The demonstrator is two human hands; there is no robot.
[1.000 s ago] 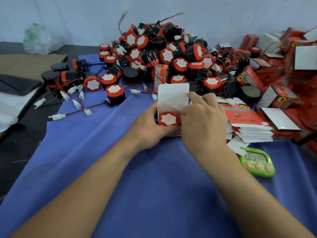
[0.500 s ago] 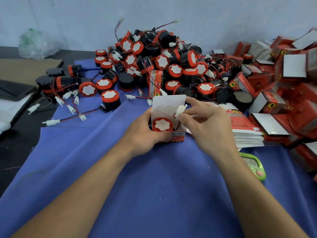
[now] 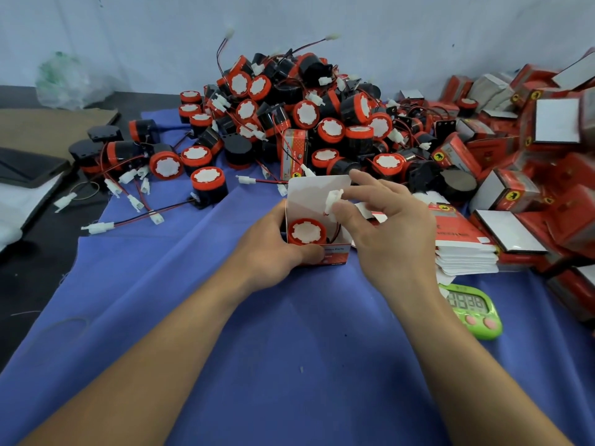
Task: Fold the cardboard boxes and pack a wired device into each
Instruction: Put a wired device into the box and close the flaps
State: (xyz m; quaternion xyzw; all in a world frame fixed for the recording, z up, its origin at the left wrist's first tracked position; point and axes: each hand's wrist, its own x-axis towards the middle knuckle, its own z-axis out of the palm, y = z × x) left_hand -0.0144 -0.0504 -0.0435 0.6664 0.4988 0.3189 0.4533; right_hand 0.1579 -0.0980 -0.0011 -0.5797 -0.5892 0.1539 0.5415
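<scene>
Right hand [image 3: 391, 230] pinches the white connector [image 3: 333, 201] over the open box [image 3: 317, 235]; left hand [image 3: 277, 246] clamps that box upright mid-cloth [image 3: 289, 365], device [image 3: 306, 231] seated inside. We're at the wire-tucking step, I'd say. Next: feed the connector down beside the device, then fold the tall flap [image 3: 317, 191] shut.

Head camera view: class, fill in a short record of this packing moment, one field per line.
Open box: upright on the blue cloth, top flap raised
Device in box: red cap facing up
Left hand: grips the box
Right hand: pinches the white connector above the box
Flat box stack: right of the hands
Green timer: near right
</scene>
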